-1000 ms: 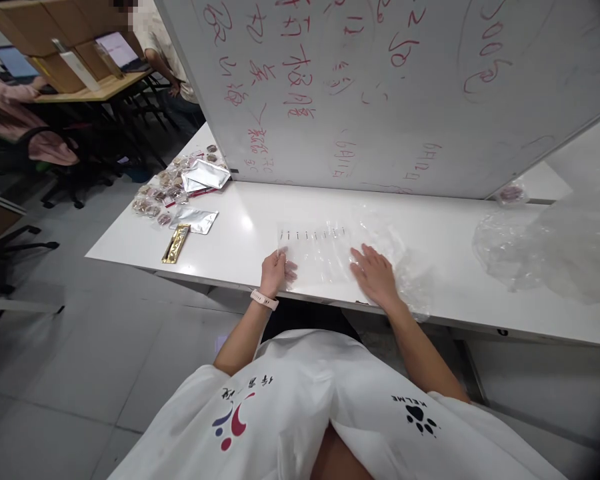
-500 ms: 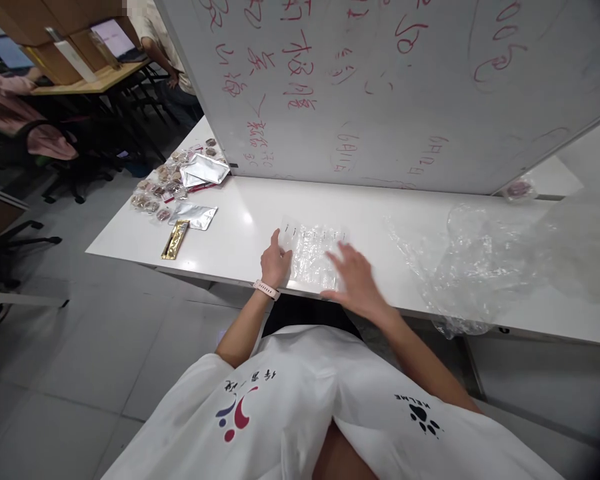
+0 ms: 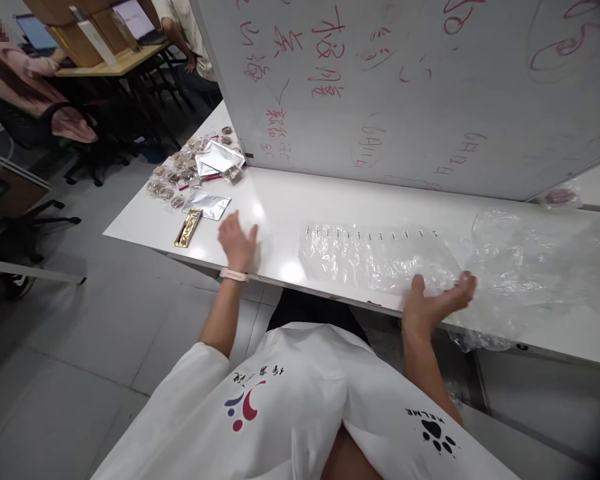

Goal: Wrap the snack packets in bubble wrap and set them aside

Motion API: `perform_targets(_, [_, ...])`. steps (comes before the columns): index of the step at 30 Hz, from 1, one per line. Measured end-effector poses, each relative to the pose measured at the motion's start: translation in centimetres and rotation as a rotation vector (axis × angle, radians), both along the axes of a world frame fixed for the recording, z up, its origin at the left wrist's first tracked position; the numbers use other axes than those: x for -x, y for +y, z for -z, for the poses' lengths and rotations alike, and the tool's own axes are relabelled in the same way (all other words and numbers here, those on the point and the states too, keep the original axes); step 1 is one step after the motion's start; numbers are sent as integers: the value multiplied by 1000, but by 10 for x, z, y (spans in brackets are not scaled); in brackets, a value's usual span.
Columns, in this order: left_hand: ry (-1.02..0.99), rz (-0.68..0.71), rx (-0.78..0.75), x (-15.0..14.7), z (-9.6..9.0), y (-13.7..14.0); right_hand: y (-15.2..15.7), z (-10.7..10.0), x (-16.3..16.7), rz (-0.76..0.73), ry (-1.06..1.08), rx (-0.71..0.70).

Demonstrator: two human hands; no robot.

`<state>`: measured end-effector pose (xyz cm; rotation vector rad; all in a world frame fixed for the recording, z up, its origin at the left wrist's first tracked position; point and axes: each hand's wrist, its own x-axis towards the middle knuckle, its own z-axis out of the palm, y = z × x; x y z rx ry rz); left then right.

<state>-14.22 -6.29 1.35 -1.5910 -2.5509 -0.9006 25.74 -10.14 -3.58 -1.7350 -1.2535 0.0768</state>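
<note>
A clear plastic air-column sheet [image 3: 350, 257] lies spread on the white table, with small dark marks along its far edge. At the sheet's right end is my right hand [image 3: 433, 303], thumb and fingers apart; whether it touches the plastic I cannot tell. My left hand [image 3: 237, 243] is over the table to the left of the sheet, fingers spread and nothing in them. Just left of it are a gold sachet [image 3: 189, 228] and a silver foil pouch [image 3: 213, 205]. A crumpled heap of clear plastic [image 3: 520, 280] lies to the right.
Several small wrapped items [image 3: 173, 177] and more silver pouches [image 3: 220, 158] sit at the table's left end. A whiteboard [image 3: 405, 100] with red writing stands along the back edge. Two people are at a wooden desk [image 3: 125, 61] beyond, near an office chair [image 3: 80, 133].
My left hand has moved left, off the sheet, towards the gold sachet. My right hand has gone right, and the plastic sheet now lies spread much wider. The view has shifted slightly.
</note>
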Motion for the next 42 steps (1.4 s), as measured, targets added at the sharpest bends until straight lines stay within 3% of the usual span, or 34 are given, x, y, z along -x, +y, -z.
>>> perform_targets(3, [85, -267, 53, 66, -5, 0, -9, -20, 12, 123, -306, -176])
perform_targets(6, [86, -369, 118, 120, -2, -4, -3, -28, 36, -74, -465, -253])
perform_targets(8, [33, -389, 185, 143, 6, -7, 4, -24, 53, -248, -510, -172])
perform_targets(10, [-13, -382, 249, 155, 18, -9, 11, -14, 65, -398, -559, -4])
perform_targets(13, [39, -351, 225, 159, 32, -10, 15, -1, 71, -572, -650, 242])
perform_targets(16, [126, -318, 130, 155, 39, -10, 15, 5, 70, -610, -677, 344])
perform_targets(23, [111, -93, 46, 144, 36, -5, 15, 3, 69, -597, -668, 342])
perform_targets(28, [138, 89, -79, 141, 28, 16, 15, 3, 69, -600, -658, 327])
perform_targets(30, [163, 195, -2, 135, 26, 28, 14, 2, 69, -596, -658, 325])
perform_targets(34, [215, 373, 292, 113, 29, 46, 15, 2, 70, -586, -660, 318])
perform_targets(38, [146, 424, 437, 100, 27, 62, 16, 3, 70, -586, -656, 304])
perform_targets(42, [100, 299, 224, 120, 16, 98, 16, 4, 70, -583, -643, 289])
